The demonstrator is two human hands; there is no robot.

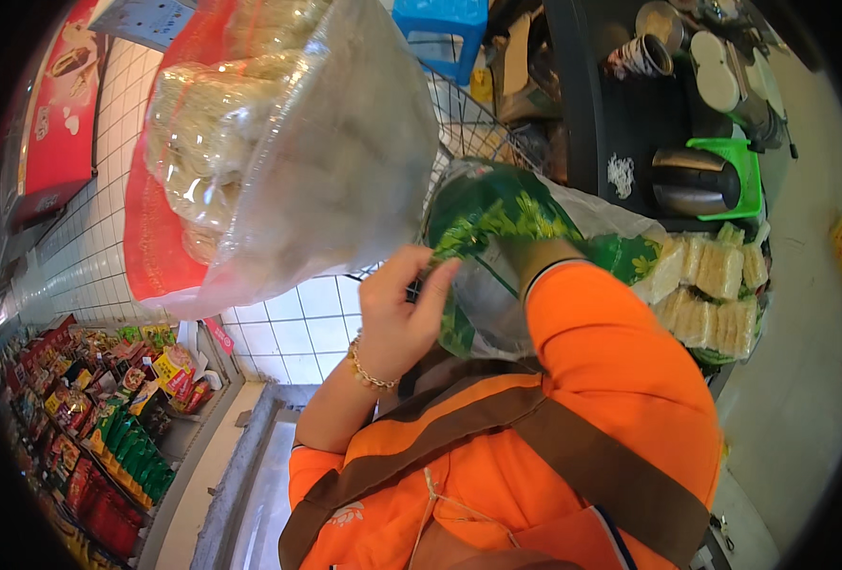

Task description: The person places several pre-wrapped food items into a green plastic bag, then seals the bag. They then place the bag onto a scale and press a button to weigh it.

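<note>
My left hand [410,306] pinches the rim of a green-and-clear printed plastic bag [514,199] between thumb and fingers. A gold-coloured bracelet circles that wrist. My right forearm [535,256] reaches into the same bag, and the hand itself is hidden inside. Close by on the left, a large clear and red plastic bag [342,157] holds pale bundles that look like dried noodles [207,135]. A wire basket or rack [464,117] shows behind the two bags.
On the right, a black counter [620,114] bears an electric kettle [695,182], a green plastic basket [745,167] and a patterned cup [649,57]. Wrapped pale blocks [717,267] lie near my right elbow. A blue stool [442,21] stands ahead; packaged goods [114,399] fill shelves at left.
</note>
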